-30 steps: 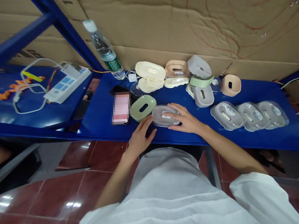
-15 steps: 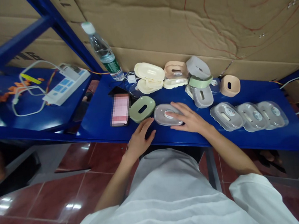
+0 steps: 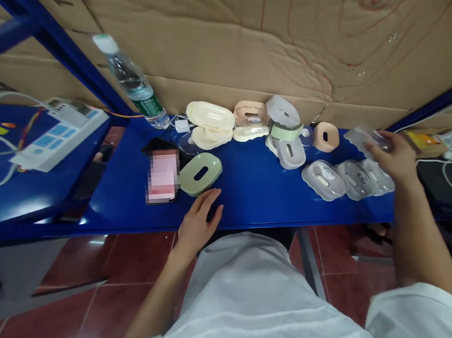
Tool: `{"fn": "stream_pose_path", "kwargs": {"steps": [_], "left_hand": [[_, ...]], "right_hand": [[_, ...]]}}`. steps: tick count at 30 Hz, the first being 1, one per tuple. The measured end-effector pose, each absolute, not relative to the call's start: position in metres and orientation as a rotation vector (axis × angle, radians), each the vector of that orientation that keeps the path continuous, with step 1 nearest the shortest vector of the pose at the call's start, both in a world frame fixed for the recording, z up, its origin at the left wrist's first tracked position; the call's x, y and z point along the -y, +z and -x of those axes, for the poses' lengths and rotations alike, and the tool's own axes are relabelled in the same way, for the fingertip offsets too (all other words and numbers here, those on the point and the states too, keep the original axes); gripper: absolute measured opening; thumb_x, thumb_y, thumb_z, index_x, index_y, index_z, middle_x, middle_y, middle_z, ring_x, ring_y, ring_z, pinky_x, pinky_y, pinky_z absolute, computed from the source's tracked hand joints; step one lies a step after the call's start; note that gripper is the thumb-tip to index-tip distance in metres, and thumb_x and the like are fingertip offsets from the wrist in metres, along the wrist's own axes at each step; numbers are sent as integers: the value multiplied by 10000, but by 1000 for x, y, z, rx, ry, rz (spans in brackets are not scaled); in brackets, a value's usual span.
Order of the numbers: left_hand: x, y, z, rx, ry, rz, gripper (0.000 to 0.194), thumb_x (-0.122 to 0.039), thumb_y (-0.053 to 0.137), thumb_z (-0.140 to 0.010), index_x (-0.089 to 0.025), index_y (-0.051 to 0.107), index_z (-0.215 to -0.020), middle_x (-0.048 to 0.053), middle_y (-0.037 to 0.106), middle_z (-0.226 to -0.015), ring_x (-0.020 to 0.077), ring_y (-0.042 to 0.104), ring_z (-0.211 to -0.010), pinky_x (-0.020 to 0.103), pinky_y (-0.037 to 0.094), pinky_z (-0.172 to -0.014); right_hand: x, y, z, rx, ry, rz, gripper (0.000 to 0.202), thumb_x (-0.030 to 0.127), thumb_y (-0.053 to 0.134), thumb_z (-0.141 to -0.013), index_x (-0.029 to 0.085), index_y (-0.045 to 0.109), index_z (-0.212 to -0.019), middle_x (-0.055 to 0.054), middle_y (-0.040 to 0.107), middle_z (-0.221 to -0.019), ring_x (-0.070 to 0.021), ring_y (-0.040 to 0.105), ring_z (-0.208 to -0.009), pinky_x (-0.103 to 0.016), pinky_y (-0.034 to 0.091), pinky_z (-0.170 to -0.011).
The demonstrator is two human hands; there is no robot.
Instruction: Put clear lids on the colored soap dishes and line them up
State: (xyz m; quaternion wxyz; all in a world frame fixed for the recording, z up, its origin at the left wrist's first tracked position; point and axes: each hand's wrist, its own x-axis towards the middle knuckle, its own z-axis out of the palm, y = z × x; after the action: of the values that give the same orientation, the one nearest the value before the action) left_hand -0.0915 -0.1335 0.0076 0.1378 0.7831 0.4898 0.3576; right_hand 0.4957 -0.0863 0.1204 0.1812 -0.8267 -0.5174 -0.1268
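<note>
My right hand is out at the right of the blue shelf, gripping a grey oval plastic box with a clear cover, slightly blurred. Just in front of it stand several grey boxes of the same kind, the leftmost grey box bearing a round label under its clear cover. My left hand rests at the shelf's front edge, fingers stretched out and holding nothing. Close beyond its fingertips lies a green oval lid with a slot, beside a phone.
At the back are cream trays, a peach covered box, a grey slotted piece, a green ring-shaped piece and a peach slotted lid. A water bottle leans by the cardboard; a power strip is left.
My right hand has moved from the middle of the shelf to the far right, carrying the grey box with it. My left hand stays near the green lid. The view has shifted.
</note>
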Motion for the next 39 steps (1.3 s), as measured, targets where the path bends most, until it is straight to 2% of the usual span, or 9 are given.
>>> {"fn": "stream_pose_path", "kwargs": {"steps": [4, 7, 13, 15, 17, 19, 25, 31, 39], "left_hand": [[138, 17, 98, -1277, 1110, -2314, 413, -249, 626, -1089, -329, 590, -1493, 75, 690, -1449, 238, 720, -1310, 406, 631, -1122], [140, 26, 109, -1264, 1131, -2408, 415, -203, 623, -1081, -328, 600, -1477, 91, 680, -1443, 240, 728, -1258, 416, 649, -1075], [130, 38, 130, -1448, 1180, -2534, 388, -192, 663, -1048, -324, 640, -1412, 117, 649, -1440, 310, 690, -1256, 511, 623, -1046], [125, 40, 131, -1453, 1155, -2544, 375, -198, 663, -1048, -321, 645, -1402, 117, 638, -1453, 315, 676, -1280, 514, 610, -1067], [119, 41, 128, -1423, 1136, -2553, 369, -202, 658, -1051, -319, 647, -1401, 114, 628, -1474, 314, 662, -1314, 510, 598, -1094], [113, 41, 124, -1395, 1135, -2555, 365, -209, 651, -1054, -313, 647, -1403, 119, 612, -1498, 320, 646, -1356, 519, 583, -1124], [102, 27, 113, -1363, 1129, -2551, 337, -251, 640, -1064, -291, 653, -1398, 146, 596, -1528, 348, 630, -1398, 579, 554, -1155], [104, 15, 111, -1390, 1100, -2534, 301, -275, 619, -1073, -277, 692, -1366, 155, 629, -1503, 349, 653, -1362, 561, 568, -1111], [103, 14, 110, -1408, 960, -2613, 272, -282, 609, -1076, -261, 717, -1325, 141, 679, -1456, 358, 678, -1289, 577, 545, -1103]], "right_hand": [[39, 110, -518, 1522, -273, 2460, 614, 426, 759, -925, 100, 664, -1437, -273, 687, -1435, -324, 617, -1347, -422, 440, -1148], [22, 96, -514, 1534, -237, 2456, 625, 418, 792, -893, 92, 658, -1409, -303, 658, -1443, -347, 572, -1400, -440, 418, -1174], [26, 65, -514, 1441, -88, 2583, 877, 653, 684, -915, 124, 441, -1571, -372, 499, -1550, -445, 504, -1469, -573, 454, -1124], [28, 63, -517, 1463, -17, 2637, 910, 715, 622, -925, 163, 392, -1611, -372, 437, -1617, -488, 458, -1515, -670, 380, -1166], [27, 65, -521, 1510, 61, 2688, 888, 740, 563, -942, 193, 400, -1623, -359, 405, -1663, -523, 400, -1564, -766, 249, -1210], [26, 68, -526, 1558, 129, 2726, 868, 729, 521, -967, 190, 404, -1637, -361, 381, -1687, -529, 362, -1596, -792, 190, -1225], [34, 74, -533, 1743, 166, 2715, 1008, 577, 686, -934, 90, 260, -1707, -412, 313, -1683, -475, 419, -1590, -575, 393, -1208], [44, 74, -526, 1803, -34, 2704, 939, 588, 589, -1010, 63, 248, -1711, -455, 435, -1567, -534, 571, -1423, -663, 431, -1125], [47, 64, -521, 1874, -238, 2564, 818, 555, 494, -1034, -25, 402, -1604, -528, 390, -1545, -533, 538, -1452, -676, 450, -1085]]}}
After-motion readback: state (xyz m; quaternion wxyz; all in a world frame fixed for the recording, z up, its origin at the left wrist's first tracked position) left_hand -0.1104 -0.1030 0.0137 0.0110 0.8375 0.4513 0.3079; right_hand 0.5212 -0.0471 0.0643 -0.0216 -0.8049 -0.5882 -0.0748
